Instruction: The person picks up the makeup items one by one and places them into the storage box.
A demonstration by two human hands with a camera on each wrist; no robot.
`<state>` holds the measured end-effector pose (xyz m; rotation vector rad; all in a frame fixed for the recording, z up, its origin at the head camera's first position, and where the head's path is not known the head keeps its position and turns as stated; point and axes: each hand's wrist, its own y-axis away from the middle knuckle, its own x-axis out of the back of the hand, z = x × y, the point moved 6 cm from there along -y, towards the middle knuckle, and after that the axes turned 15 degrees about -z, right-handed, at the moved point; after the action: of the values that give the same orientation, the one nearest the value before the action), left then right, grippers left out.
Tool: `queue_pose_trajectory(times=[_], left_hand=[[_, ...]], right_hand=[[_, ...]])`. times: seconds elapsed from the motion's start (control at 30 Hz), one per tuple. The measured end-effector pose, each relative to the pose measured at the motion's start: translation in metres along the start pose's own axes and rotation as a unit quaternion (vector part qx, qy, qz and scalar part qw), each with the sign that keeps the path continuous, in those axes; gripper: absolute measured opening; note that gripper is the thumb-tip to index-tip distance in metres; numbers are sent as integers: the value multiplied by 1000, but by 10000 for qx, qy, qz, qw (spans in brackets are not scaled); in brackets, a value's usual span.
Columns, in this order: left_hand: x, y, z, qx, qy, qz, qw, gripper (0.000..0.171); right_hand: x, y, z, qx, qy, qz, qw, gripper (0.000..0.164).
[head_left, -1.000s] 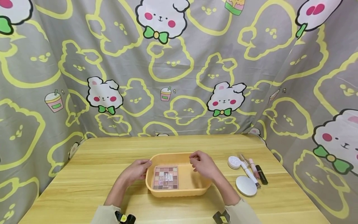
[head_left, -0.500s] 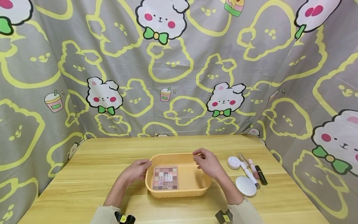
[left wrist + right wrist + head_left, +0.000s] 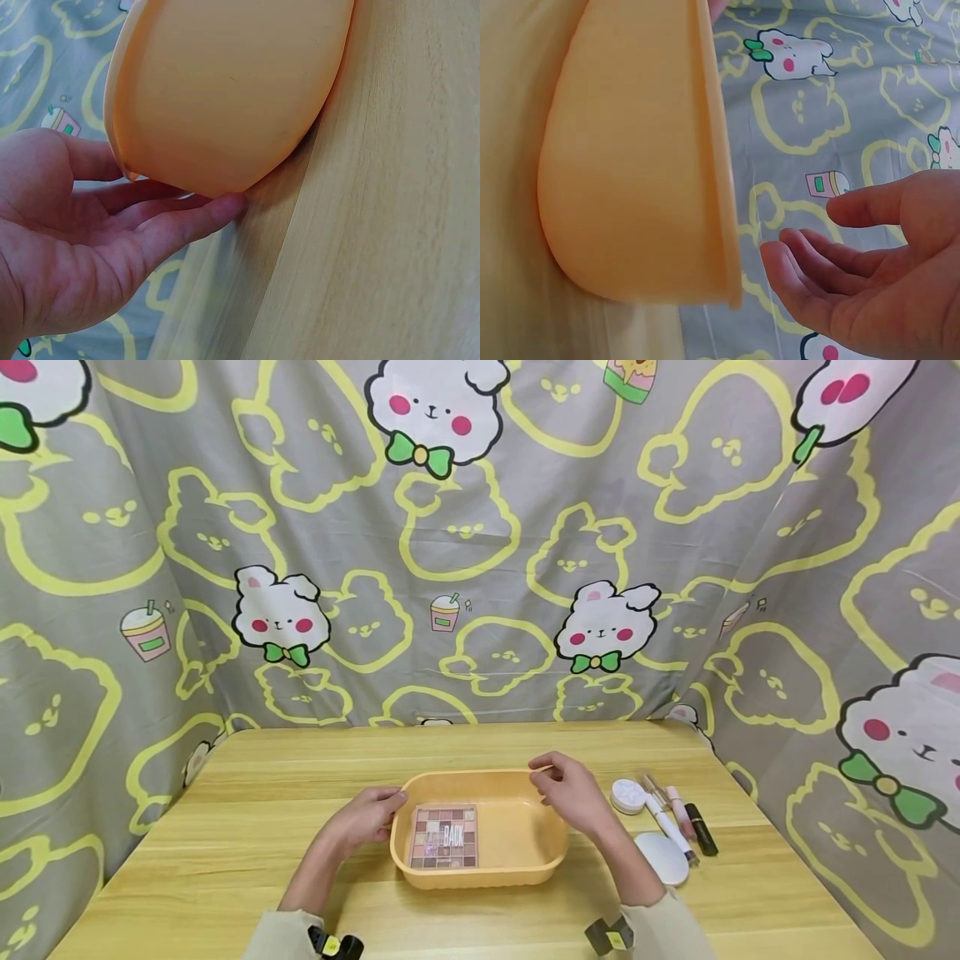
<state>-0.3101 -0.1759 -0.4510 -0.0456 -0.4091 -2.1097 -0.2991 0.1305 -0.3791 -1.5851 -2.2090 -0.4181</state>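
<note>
An orange plastic basin [image 3: 480,878] stands on the wooden table. Inside it, on the left, lies an eyeshadow palette [image 3: 444,837] with "BACK" lettered on its lid. My left hand [image 3: 367,818] grips the basin's left end; in the left wrist view the thumb is at the rim and the fingers bear on the outer wall from below. Over the basin's right rim hovers my right hand [image 3: 572,793], its fingers loosely bent with nothing between them. The right wrist view shows that hand [image 3: 870,270] apart from the basin's wall [image 3: 630,172].
Right of the basin lie a white round case [image 3: 628,795], a silver-white round compact [image 3: 666,858] partly behind my right forearm, a white tube [image 3: 670,829], a pink tube [image 3: 681,810], a black tube [image 3: 701,829] and a clear slim tube [image 3: 654,789]. A patterned curtain [image 3: 465,560] surrounds the table.
My right hand has moved from over the basin's inside to the right, up to its right rim. The left hand, the basin and the palette stay where they were.
</note>
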Motion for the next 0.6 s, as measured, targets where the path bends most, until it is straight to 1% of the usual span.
queue_pose_trajectory(times=[0.2, 0.33, 0.47, 0.6], left_hand=[[0, 1, -1, 2, 0, 50, 10000, 51], [0, 0, -1, 12, 2, 99, 10000, 52], [0, 0, -1, 5, 14, 84, 10000, 52], [0, 0, 0, -23, 40, 61, 10000, 52]], right_hand=[[10, 1, 2, -23, 210, 97, 9997, 23], [16, 0, 4, -40, 477, 224, 9986, 23], [22, 1, 5, -65, 732, 348, 9967, 25], [28, 3, 7, -103, 814, 397, 9958, 27]])
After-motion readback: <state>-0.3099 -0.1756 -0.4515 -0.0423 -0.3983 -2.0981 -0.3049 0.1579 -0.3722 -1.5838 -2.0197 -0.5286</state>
